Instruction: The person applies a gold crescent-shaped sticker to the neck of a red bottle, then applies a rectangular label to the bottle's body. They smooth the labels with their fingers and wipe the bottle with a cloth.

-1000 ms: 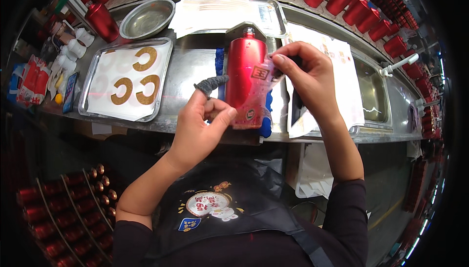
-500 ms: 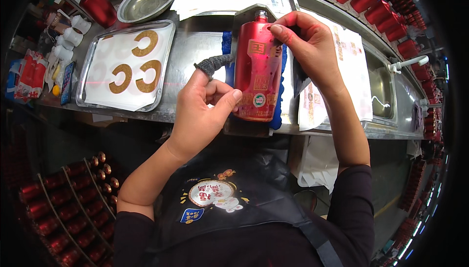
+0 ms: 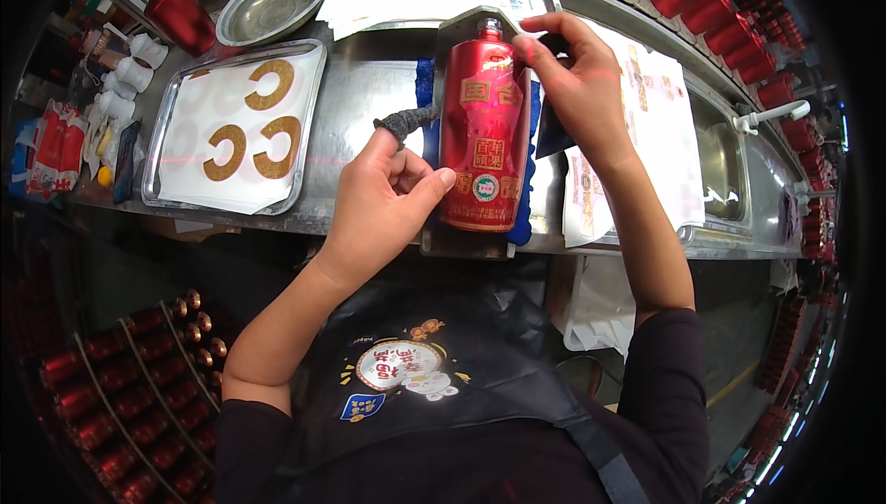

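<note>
A red bottle (image 3: 484, 126) with gold lettering, a gold square seal and a small round green-and-white emblem stands neck-away from me in a dark holder. My left hand (image 3: 392, 176) is closed at the bottle's left side: the thumb presses its lower edge, and a grey knitted finger cover (image 3: 406, 123) on the index finger reaches its flank. The thumb and index finger of my right hand (image 3: 581, 89) come close together at the bottle's right shoulder. A dark flat piece (image 3: 555, 130) shows beneath that hand, seemingly held in its curled fingers, which are partly hidden.
Left on the steel bench is a tray (image 3: 318, 121) of white sheets with gold C-shaped decals. Behind it sits a metal bowl (image 3: 277, 6). Decal sheets (image 3: 678, 126) lie right, beside a sink (image 3: 724, 167). Blue cloth (image 3: 523, 213) lies under the holder.
The gold lettering on the bottle sits slightly farther left, and a second large character now shows beside the first. My right fingers have moved slightly up; my left hand has barely shifted.
</note>
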Motion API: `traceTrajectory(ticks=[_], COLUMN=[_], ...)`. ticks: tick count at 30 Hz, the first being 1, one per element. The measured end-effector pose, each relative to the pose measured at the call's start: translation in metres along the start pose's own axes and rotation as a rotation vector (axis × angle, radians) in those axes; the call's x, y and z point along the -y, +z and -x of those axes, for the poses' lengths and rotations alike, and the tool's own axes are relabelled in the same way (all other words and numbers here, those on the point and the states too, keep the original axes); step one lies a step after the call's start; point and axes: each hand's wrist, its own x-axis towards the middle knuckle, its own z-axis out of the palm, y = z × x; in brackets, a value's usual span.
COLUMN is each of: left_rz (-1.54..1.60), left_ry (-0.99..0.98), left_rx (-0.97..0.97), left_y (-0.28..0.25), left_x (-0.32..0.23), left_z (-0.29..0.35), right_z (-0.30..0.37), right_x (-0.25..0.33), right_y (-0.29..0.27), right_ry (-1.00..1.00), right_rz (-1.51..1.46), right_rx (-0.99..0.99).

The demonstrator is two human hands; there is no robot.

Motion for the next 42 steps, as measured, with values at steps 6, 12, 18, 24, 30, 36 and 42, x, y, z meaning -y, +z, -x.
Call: traceTrajectory(ticks=[6, 12, 18, 24, 30, 36, 42], left_rz=[-0.242, -0.181, -0.307, -0.540, -0.648, -0.608, -0.618], left_ry=[0.038, 0.252, 0.415, 0.650, 0.672, 0.711, 0.673], left_rx=[-0.116, 0.043, 0.046, 0.119, 0.079, 0.071, 0.095], left_y=[-0.011, 0.003, -0.001, 0.004, 0.007, 0.006, 0.009], left_x=[0.008, 0.012, 0.009, 0.002, -0.005, -0.004, -0.001], left_z=[-0.005, -0.009, -0.014, -0.025, -0.031, -0.035, -0.041], right_z=[0.067, 0.108, 0.095, 0.076, 0.088, 0.085, 0.070], right_x=[0.017, 0.009, 0.028, 0.030, 0.023, 0.027, 0.030], right_y=[-0.018, -0.013, -0.022, -0.019, -0.005, -0.006, -0.001], right_ry=[0.362, 0.357, 0.280, -0.129, -0.216, -0.149, -0.180], right_rz=[-0.083, -0.137, -0.115, 0.232, 0.449, 0.405, 0.481], right_rx=[0.061, 0.229, 0.218, 0.058, 0.026, 0.059, 0.093])
